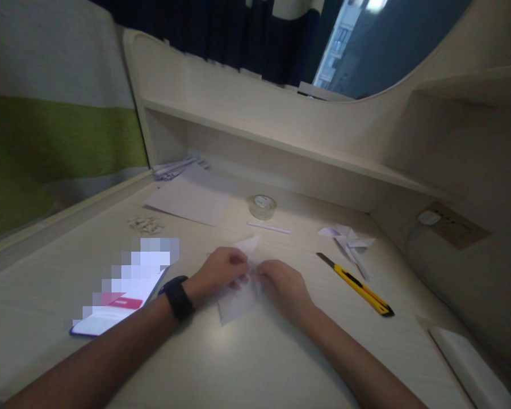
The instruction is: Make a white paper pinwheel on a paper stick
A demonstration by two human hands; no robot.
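A piece of white paper (241, 304) with pointed flaps lies in front of me on the desk, partly covered by both hands. My left hand (224, 268), wearing a black watch on its wrist, has its fingers bent in a pinch at the middle of this paper. From the other side my right hand (284, 282) meets it, fingertips closed together on the paper's centre. Anything small between the fingertips is hidden. To the right lies a white paper pinwheel (347, 238) with a stick. Below it is a yellow utility knife (361, 289), its blade out.
Behind the hands are a roll of clear tape (262, 207) and a thin white stick (268, 228). Paper sheets (191, 196) lie at the back left, near a small pile of pale bits (145, 225). A lit phone (123, 304) rests beside my left forearm. A shelf (255, 136) spans the back.
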